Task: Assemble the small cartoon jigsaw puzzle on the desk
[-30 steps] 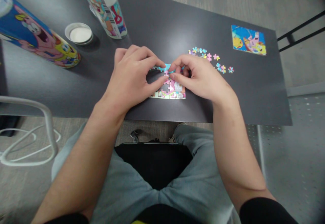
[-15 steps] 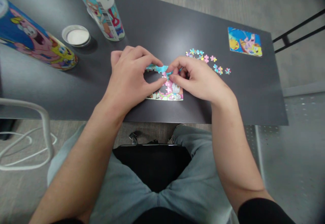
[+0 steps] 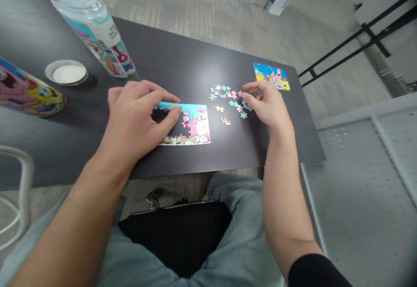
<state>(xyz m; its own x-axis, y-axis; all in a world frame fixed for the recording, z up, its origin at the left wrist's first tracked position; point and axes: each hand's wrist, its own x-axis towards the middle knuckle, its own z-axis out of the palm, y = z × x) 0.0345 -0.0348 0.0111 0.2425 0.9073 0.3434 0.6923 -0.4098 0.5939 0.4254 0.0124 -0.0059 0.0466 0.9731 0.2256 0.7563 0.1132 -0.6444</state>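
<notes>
A partly assembled jigsaw puzzle (image 3: 198,124) lies flat near the table's front edge, with a dark gap in its middle. My left hand (image 3: 137,113) rests over its left part, thumb and index finger spread a little apart at the top border, holding nothing. Right of the puzzle is a loose scatter of small puzzle pieces (image 3: 223,89). My right hand (image 3: 269,102) is at the right side of this scatter, thumb and index finger apart. A pink puzzle piece (image 3: 240,94) lies at the tip of the right thumb. The palm side of both hands is hidden.
A picture card (image 3: 273,76) lies at the table's far right. To the left stand an open clear-topped tube (image 3: 104,39) and a second cartoon-printed tube (image 3: 29,91), with a round lid (image 3: 67,73) between them. A white curved frame (image 3: 24,191) shows at lower left.
My right hand has left the puzzle and moved right to the loose pieces. My left hand stays over the puzzle. The view has shifted, showing more of the floor beyond the table.
</notes>
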